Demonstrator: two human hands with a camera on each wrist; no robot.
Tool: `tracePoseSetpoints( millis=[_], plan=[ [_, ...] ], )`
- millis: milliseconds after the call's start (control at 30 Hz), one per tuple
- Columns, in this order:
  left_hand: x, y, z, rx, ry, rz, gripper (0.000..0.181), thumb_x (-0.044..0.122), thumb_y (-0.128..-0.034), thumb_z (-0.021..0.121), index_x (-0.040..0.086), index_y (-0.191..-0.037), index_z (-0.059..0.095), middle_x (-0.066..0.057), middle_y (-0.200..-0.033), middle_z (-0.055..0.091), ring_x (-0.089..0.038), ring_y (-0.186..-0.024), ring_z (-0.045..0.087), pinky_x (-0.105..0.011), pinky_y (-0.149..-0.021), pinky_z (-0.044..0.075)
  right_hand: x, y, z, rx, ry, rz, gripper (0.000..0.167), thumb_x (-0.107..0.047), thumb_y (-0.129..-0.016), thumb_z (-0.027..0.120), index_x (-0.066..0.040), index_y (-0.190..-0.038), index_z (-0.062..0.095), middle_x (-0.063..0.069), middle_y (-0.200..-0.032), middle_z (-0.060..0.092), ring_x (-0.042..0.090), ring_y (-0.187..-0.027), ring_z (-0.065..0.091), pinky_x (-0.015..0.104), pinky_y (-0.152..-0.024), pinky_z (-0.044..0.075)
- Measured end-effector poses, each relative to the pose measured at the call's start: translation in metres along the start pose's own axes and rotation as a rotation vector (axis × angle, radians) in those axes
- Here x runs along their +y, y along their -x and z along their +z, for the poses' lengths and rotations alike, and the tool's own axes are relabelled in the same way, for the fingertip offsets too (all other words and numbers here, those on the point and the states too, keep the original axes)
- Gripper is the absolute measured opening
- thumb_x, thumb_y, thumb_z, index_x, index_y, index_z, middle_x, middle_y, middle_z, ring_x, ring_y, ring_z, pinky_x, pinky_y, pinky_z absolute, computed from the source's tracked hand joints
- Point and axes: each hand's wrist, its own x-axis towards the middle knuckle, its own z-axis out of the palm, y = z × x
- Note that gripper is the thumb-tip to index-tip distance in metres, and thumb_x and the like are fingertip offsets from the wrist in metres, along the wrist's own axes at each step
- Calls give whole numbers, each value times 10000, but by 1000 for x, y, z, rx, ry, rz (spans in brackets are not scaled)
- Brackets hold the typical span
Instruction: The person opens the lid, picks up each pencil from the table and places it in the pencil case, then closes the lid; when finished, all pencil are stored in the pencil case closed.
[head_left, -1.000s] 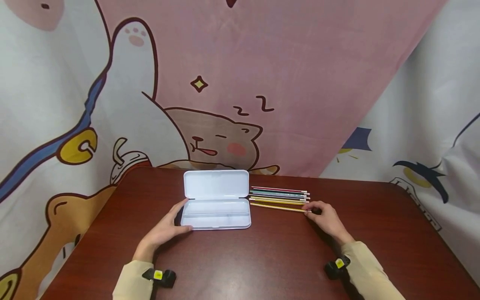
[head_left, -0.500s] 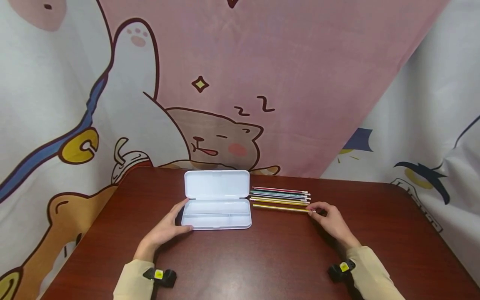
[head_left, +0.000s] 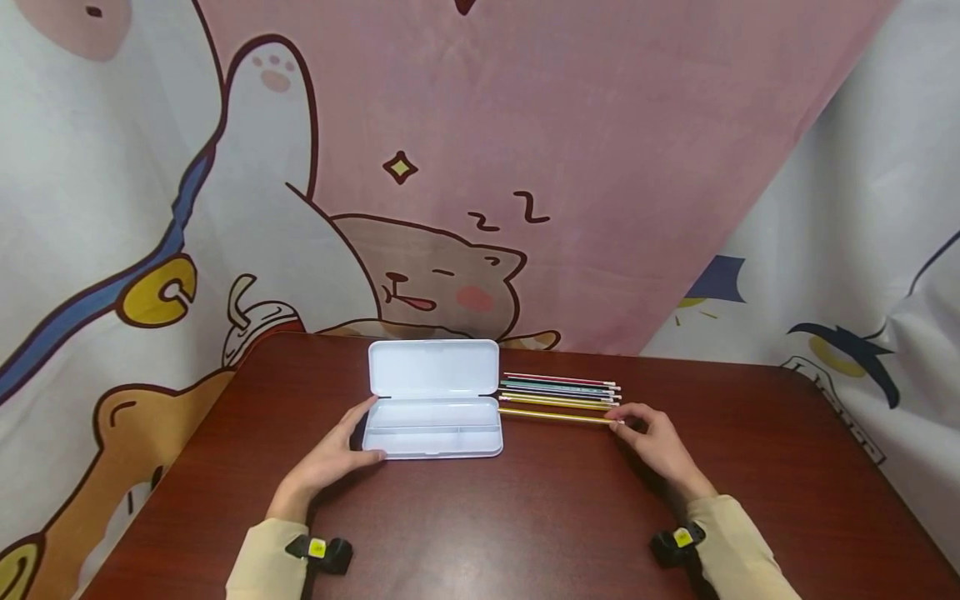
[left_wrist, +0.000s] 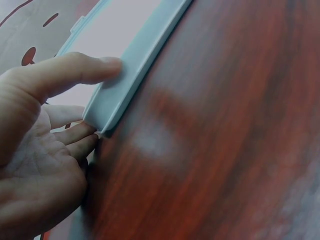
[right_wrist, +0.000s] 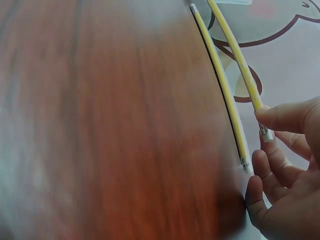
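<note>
A white pencil case lies open on the table, lid tipped back, its tray divided into compartments with nothing in them. My left hand holds the case's left end; in the left wrist view its thumb presses on the near rim while the fingers lie at the end wall. To the right, my right hand pinches a yellow pencil near its eraser end. The pencil's far tip reaches close to the case's right side. In the right wrist view another yellow pencil lies beside the pinched one.
Several pencils lie in a row right of the case, behind the pinched one, eraser ends to the right. The brown table meets a cartoon-print cloth at its back edge.
The pinched yellow pencil shifted right with my right hand, then came back left toward the case. My left hand and the case have stayed in place.
</note>
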Motion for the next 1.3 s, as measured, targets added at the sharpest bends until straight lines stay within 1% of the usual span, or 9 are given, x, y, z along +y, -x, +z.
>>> tracePoseSetpoints(
  millis=[267, 467, 567, 667, 767, 833, 1000, 1067, 1300],
  plan=[
    [-7, -3, 1, 4, -6, -9, 930, 179, -790, 777, 77, -1528, 222, -238, -1539, 183, -401, -1400, 154, -618, -1084, 114, -13, -3, 8, -13, -26, 15, 97, 1, -864, 694, -19, -958, 706, 116, -982, 673, 162, -822, 557, 250, -680, 426],
    [-7, -3, 1, 1, -3, -6, 931, 184, -793, 775, 73, -1529, 215, -243, -1537, 178, -408, -1396, 153, -625, -1080, 114, -46, -1, 11, -5, -57, -7, 98, 79, -848, 667, 68, -944, 682, 201, -960, 666, 274, -843, 577, 270, -703, 441],
    [-6, -3, 1, 0, 8, -20, 925, 168, -794, 771, 85, -1530, 217, -230, -1543, 171, -396, -1400, 148, -619, -1084, 112, -61, -1, 12, -16, -63, 4, 95, 94, -849, 653, 91, -942, 671, 218, -938, 660, 276, -822, 571, 271, -700, 441],
    [-5, -2, 1, -1, 11, -17, 919, 155, -793, 769, 85, -1528, 221, -231, -1543, 169, -398, -1401, 141, -621, -1083, 107, -69, -2, 16, -22, -66, 13, 91, 98, -853, 645, 97, -940, 669, 216, -932, 659, 272, -818, 570, 269, -700, 439],
    [-5, -2, 1, -1, 15, -13, 919, 153, -792, 771, 80, -1527, 224, -236, -1541, 169, -402, -1400, 140, -622, -1083, 105, -68, -3, 21, -29, -89, 4, 97, 97, -853, 644, 94, -945, 672, 218, -946, 662, 281, -823, 567, 275, -697, 435],
    [-5, -2, 1, -2, 12, -11, 919, 155, -793, 770, 74, -1526, 221, -242, -1540, 167, -406, -1398, 141, -625, -1082, 106, -62, -5, 26, -31, -105, -1, 101, 91, -856, 645, 86, -952, 676, 214, -961, 664, 284, -827, 564, 281, -693, 433],
    [-5, -1, 1, -6, 22, -28, 923, 154, -796, 769, 82, -1530, 215, -229, -1547, 156, -393, -1401, 138, -620, -1085, 106, -41, -11, 42, -30, -130, 12, 99, 40, -868, 667, 13, -957, 700, 130, -969, 678, 203, -828, 556, 274, -701, 427],
    [-6, -2, 1, -3, 28, -33, 925, 151, -793, 771, 87, -1531, 218, -224, -1549, 157, -388, -1405, 133, -616, -1088, 101, -37, -13, 48, -35, -136, 22, 95, 11, -874, 675, -16, -960, 705, 97, -977, 678, 178, -842, 556, 268, -716, 426],
    [-6, -3, 0, -5, 35, -40, 924, 149, -793, 774, 103, -1532, 221, -219, -1551, 155, -386, -1412, 117, -617, -1089, 87, -46, -18, 65, -51, -170, 18, 95, 2, -876, 672, -23, -963, 702, 66, -966, 675, 202, -877, 571, 297, -758, 433]
  ],
)
